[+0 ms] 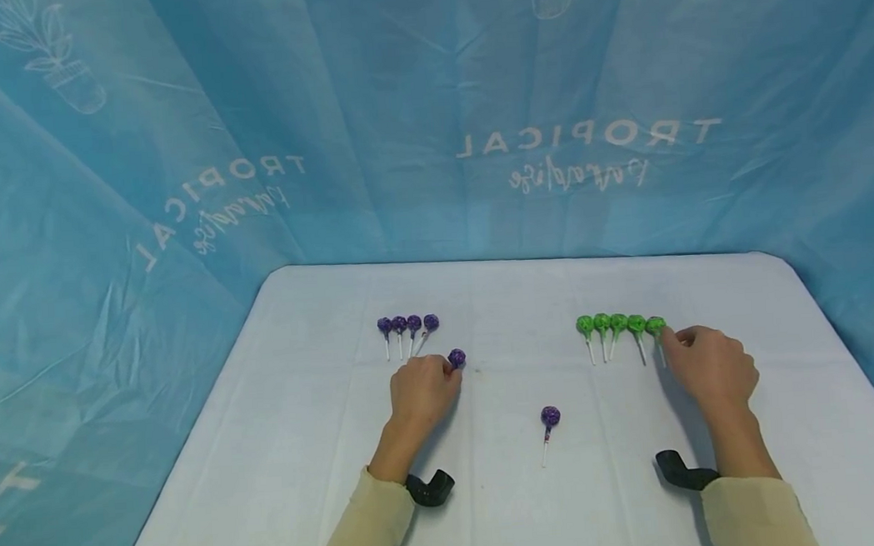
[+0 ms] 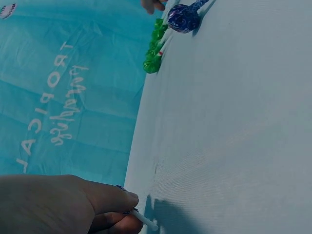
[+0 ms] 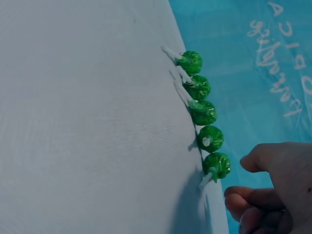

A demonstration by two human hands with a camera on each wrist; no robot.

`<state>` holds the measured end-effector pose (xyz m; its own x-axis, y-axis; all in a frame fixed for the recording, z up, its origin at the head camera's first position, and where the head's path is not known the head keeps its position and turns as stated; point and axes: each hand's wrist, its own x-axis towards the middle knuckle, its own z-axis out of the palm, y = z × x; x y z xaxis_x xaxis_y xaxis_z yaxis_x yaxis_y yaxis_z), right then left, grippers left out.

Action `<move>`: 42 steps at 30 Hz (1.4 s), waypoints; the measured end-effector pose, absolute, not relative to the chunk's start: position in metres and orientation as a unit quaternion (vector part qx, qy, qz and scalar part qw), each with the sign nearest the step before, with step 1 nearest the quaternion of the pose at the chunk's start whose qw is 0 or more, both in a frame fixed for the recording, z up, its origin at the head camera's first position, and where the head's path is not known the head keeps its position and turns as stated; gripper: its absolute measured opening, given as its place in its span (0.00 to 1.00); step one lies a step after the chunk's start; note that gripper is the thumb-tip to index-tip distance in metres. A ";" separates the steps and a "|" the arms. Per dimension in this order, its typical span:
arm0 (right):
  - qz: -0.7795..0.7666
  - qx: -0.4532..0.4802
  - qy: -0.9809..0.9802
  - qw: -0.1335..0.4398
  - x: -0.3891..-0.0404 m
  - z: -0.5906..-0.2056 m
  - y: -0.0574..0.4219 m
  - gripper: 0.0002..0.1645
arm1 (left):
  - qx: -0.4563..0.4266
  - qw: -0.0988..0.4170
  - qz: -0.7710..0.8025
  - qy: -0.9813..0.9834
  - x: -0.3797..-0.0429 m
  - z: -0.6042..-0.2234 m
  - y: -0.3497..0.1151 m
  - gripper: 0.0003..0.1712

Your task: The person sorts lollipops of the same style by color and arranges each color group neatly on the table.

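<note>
My left hand (image 1: 423, 389) pinches a purple lollipop (image 1: 456, 358) between thumb and fingers; in the left wrist view its white stick (image 2: 147, 222) pokes out past the fingertips. Just beyond that hand, several purple lollipops (image 1: 399, 324) lie side by side in a row, sticks toward me. My right hand (image 1: 709, 366) is beside the rightmost green lollipop (image 1: 656, 326), at the end of a row of several green ones (image 1: 601, 322). In the right wrist view a gap separates thumb and forefinger, and nothing is held between them.
A single purple lollipop (image 1: 550, 416) lies between the two arms, nearer to me. Everything rests on a white-covered table (image 1: 512, 519). Blue printed curtains (image 1: 399, 142) hang behind the table and along its left side.
</note>
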<state>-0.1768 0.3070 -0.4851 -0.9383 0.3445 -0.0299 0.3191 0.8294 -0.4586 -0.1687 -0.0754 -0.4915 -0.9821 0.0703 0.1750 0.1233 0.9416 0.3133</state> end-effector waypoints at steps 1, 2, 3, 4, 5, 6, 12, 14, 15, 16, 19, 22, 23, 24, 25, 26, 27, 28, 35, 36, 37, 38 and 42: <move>0.235 -0.175 -0.956 0.030 -0.176 -0.484 0.307 0.33 | -0.049 0.082 -0.162 -0.982 -0.170 -0.491 -0.075 0.11; 0.236 -0.175 -0.955 0.035 -0.175 -0.482 0.307 0.33 | -0.049 0.082 -0.160 -0.983 -0.172 -0.491 -0.075 0.11; 0.236 -0.175 -0.955 0.039 -0.175 -0.481 0.308 0.32 | -0.049 0.081 -0.160 -0.983 -0.174 -0.492 -0.075 0.12; 0.236 -0.176 -0.955 0.042 -0.174 -0.480 0.308 0.32 | -0.050 0.080 -0.161 -0.982 -0.175 -0.492 -0.075 0.13; 0.236 -0.177 -0.954 0.044 -0.174 -0.479 0.308 0.31 | -0.052 0.077 -0.162 -0.982 -0.177 -0.492 -0.075 0.13; 0.236 -0.178 -0.954 0.044 -0.174 -0.479 0.309 0.31 | -0.053 0.075 -0.162 -0.983 -0.178 -0.492 -0.075 0.14; 0.239 -0.160 -0.958 0.023 -0.173 -0.482 0.305 0.31 | -0.040 0.079 -0.142 -0.986 -0.187 -0.492 -0.080 0.19; 0.240 -0.154 -0.958 0.018 -0.171 -0.482 0.301 0.30 | -0.038 0.081 -0.142 -0.986 -0.190 -0.490 -0.082 0.20; 0.241 -0.150 -0.959 0.019 -0.169 -0.481 0.300 0.30 | -0.039 0.080 -0.142 -0.986 -0.192 -0.490 -0.082 0.20; 0.242 -0.149 -0.958 0.020 -0.168 -0.481 0.298 0.29 | -0.040 0.078 -0.143 -0.986 -0.193 -0.489 -0.083 0.19; 0.246 -0.141 -0.958 0.033 -0.165 -0.479 0.293 0.28 | -0.041 0.068 -0.142 -0.987 -0.197 -0.485 -0.084 0.18; 0.251 -0.124 -0.959 0.053 -0.164 -0.478 0.288 0.28 | -0.032 0.065 -0.133 -0.989 -0.202 -0.483 -0.087 0.21; 0.250 -0.117 -0.959 0.060 -0.164 -0.478 0.287 0.28 | -0.030 0.065 -0.130 -0.989 -0.203 -0.482 -0.088 0.22; 0.248 -0.111 -0.960 0.067 -0.164 -0.478 0.287 0.28 | -0.030 0.066 -0.130 -0.989 -0.205 -0.481 -0.089 0.23; 0.247 -0.105 -0.960 0.073 -0.163 -0.477 0.286 0.29 | -0.031 0.067 -0.132 -0.988 -0.207 -0.480 -0.090 0.24; 0.247 -0.099 -0.961 0.078 -0.163 -0.477 0.286 0.29 | -0.032 0.068 -0.132 -0.988 -0.209 -0.480 -0.090 0.24; 0.245 -0.093 -0.962 0.080 -0.163 -0.477 0.287 0.29 | -0.033 0.066 -0.132 -0.988 -0.211 -0.479 -0.090 0.25; 0.244 -0.088 -0.962 0.081 -0.162 -0.477 0.287 0.30 | -0.036 0.067 -0.132 -0.988 -0.212 -0.479 -0.090 0.25; 0.248 -0.065 -0.964 0.073 -0.158 -0.480 0.283 0.28 | -0.038 0.076 -0.118 -0.989 -0.219 -0.478 -0.091 0.28; 0.248 -0.062 -0.964 0.071 -0.158 -0.481 0.282 0.28 | -0.039 0.077 -0.116 -0.990 -0.220 -0.477 -0.091 0.29; 0.249 -0.059 -0.964 0.070 -0.157 -0.483 0.281 0.27 | -0.039 0.076 -0.114 -0.990 -0.221 -0.476 -0.091 0.29; 0.249 -0.058 -0.964 0.069 -0.156 -0.484 0.281 0.26 | -0.040 0.076 -0.115 -0.990 -0.222 -0.476 -0.091 0.29; 0.245 -0.056 -0.965 0.068 -0.155 -0.488 0.278 0.25 | -0.047 0.069 -0.114 -0.990 -0.227 -0.475 -0.092 0.29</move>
<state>-0.1550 0.2779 -0.4876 -0.9844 0.1417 0.1040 0.0749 0.8732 -0.4815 -0.2266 -0.0919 -0.4750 -0.9859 0.0777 0.1482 0.1093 0.9697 0.2183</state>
